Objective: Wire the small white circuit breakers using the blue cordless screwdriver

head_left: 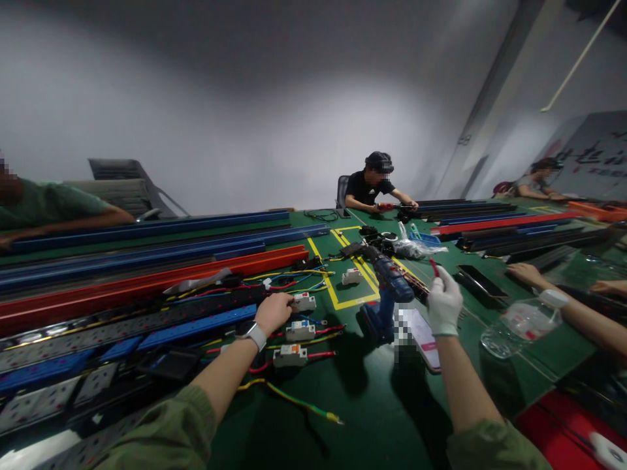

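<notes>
My left hand [274, 313], bare and with a watch at the wrist, has its fingers closed at the left end of a white circuit breaker [305, 301] on the green table. Closer to me lie two more circuit breakers with red wires, a middle breaker [300, 331] and a near breaker [290, 356]. My right hand [445, 301], in a white glove, is raised and closed around a thin red piece [434, 266]; its kind is not clear. Beside that hand a blue cordless drill [392, 287] stands on the table, with a phone [425, 339] lying close by.
Power strips [196, 326] and long blue and orange rails [264, 258] cover the left side. One more breaker [351, 277] lies inside yellow tape. A plastic bottle [522, 323], a dark phone [482, 282] and a co-worker's arm [563, 300] are at right. Other people sit around the table.
</notes>
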The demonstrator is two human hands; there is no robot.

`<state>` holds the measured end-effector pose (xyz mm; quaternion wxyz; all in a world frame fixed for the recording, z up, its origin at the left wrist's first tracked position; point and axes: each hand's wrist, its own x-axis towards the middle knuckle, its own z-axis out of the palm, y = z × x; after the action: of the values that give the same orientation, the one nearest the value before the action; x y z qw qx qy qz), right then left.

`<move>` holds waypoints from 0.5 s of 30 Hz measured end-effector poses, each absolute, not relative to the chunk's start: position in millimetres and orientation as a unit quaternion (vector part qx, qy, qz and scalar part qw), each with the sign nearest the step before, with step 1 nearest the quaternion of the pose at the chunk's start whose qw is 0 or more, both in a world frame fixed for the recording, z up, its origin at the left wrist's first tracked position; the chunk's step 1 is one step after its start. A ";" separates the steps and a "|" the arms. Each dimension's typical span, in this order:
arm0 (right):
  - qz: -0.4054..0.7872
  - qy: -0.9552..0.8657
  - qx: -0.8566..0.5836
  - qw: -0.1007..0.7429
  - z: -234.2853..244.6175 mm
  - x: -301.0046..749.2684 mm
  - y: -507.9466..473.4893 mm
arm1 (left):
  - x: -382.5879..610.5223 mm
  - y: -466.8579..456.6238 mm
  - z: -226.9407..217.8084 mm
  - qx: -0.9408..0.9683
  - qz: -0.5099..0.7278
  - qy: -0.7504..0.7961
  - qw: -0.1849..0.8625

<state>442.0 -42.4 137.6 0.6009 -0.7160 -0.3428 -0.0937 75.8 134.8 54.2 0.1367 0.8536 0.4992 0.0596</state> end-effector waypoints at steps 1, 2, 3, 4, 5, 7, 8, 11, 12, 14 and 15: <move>-0.137 -0.304 -0.701 0.631 141.7 433.3 -57.3 | 75.6 135.4 53.7 0.854 0.059 0.499 0.136; -0.176 -0.281 -0.677 0.657 145.8 420.7 -72.4 | 75.5 136.0 53.2 0.855 0.059 0.498 0.135; -0.211 -0.280 -0.654 0.670 149.1 404.9 -86.2 | 75.3 136.6 52.7 0.855 0.058 0.497 0.136; -0.244 -0.290 -0.627 0.680 151.1 386.8 -97.1 | 75.1 137.2 52.3 0.855 0.057 0.496 0.138; -0.268 -0.320 -0.600 0.682 151.2 367.7 -103.8 | 74.8 137.7 52.1 0.855 0.056 0.497 0.141; -0.237 -0.472 -0.570 0.630 143.9 332.0 -101.9 | 74.4 138.2 51.9 0.854 0.054 0.497 0.146; -0.178 -0.560 -0.571 0.574 136.4 317.6 -93.3 | 74.3 138.3 51.9 0.854 0.053 0.496 0.148; -0.018 -0.673 -0.620 0.403 102.2 294.0 -48.2 | 74.2 138.4 51.8 0.855 0.052 0.494 0.150; 0.004 -0.669 -0.647 0.365 89.1 291.8 -31.4 | 74.3 138.5 51.5 0.855 0.052 0.493 0.151; 0.011 -0.649 -0.691 0.319 65.0 292.4 -2.9 | 74.4 139.0 50.7 0.855 0.050 0.492 0.155; 0.013 -0.650 -0.691 0.316 55.1 293.9 7.6 | 74.4 139.4 50.1 0.856 0.051 0.490 0.156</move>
<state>293.9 7.6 55.1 0.3162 -0.6912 -0.6496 0.0130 74.4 139.4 50.1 0.1563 0.8558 0.4905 0.0510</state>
